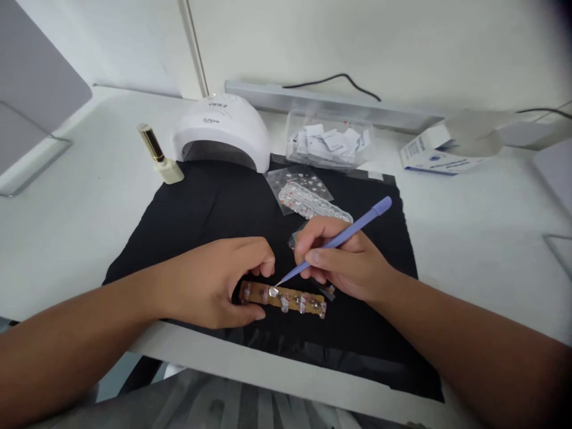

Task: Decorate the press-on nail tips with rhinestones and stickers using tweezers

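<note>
A brown strip (292, 302) bearing several small glossy nail tips lies on the black cloth (187, 214). My left hand (227, 280) curls around the strip's left end, thumb along the near side and bent fingers along the far side; some fingertips are hidden. In a pinch, my right hand (342, 256) grips a purple dotting pen (357, 225) like a pencil. The pen's thin metal tip points down at a shiny clear gem (273, 292) on one of the nail tips, at or very near contact.
Behind the hands are a clear case of small gems (313, 202) and a plastic bag of gems (304, 176). Farther back stand a white nail lamp (221, 128), a polish bottle (167, 167), a clear box of white packets (328, 143) and an opened carton (442, 152).
</note>
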Demonstrator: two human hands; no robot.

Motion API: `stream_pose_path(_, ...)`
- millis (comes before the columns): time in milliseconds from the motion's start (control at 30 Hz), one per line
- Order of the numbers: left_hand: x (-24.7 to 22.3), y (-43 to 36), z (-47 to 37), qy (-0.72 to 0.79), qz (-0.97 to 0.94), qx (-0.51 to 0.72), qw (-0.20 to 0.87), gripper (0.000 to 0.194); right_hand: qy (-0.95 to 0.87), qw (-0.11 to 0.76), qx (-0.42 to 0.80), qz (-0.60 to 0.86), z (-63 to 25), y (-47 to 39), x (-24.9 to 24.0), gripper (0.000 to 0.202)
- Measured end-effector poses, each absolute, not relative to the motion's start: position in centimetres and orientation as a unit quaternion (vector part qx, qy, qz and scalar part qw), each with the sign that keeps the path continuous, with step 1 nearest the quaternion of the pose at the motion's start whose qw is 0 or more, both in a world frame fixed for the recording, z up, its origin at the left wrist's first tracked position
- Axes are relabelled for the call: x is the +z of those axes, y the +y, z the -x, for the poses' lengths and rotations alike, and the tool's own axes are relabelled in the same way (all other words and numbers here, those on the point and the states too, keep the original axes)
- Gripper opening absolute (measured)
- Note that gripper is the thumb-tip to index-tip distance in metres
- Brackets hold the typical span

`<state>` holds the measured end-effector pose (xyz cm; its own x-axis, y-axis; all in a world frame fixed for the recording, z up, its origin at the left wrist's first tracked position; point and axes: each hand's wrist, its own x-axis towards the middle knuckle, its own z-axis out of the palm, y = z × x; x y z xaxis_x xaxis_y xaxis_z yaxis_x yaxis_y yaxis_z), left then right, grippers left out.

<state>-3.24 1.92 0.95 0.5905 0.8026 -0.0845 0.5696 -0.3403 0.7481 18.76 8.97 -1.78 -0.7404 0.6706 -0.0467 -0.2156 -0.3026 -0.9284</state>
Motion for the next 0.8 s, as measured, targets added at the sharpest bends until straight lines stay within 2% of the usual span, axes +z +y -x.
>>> stream_pose_path(167, 0.8, 1.6, 3.0, 0.433, -0.808, 0.16, 0.366, 0.03, -0.56, 0.258, 0.753, 0.228, -18.8, 8.7, -1.7, 0.004)
stream_pose_path(500, 0.6, 0.9, 3.1, 0.425, -0.829, 0.169, 0.322, 0.028, -0.599, 0.275, 0.719, 0.22, -18.4, 8.6, -1.6, 0.013)
stream_pose_path(800, 0.6, 0.8, 3.1, 0.423, -0.823, 0.171, 0.338, 0.028, -0.604, 0.261, 0.722, 0.212, -18.3, 9.1, -1.6, 0.013)
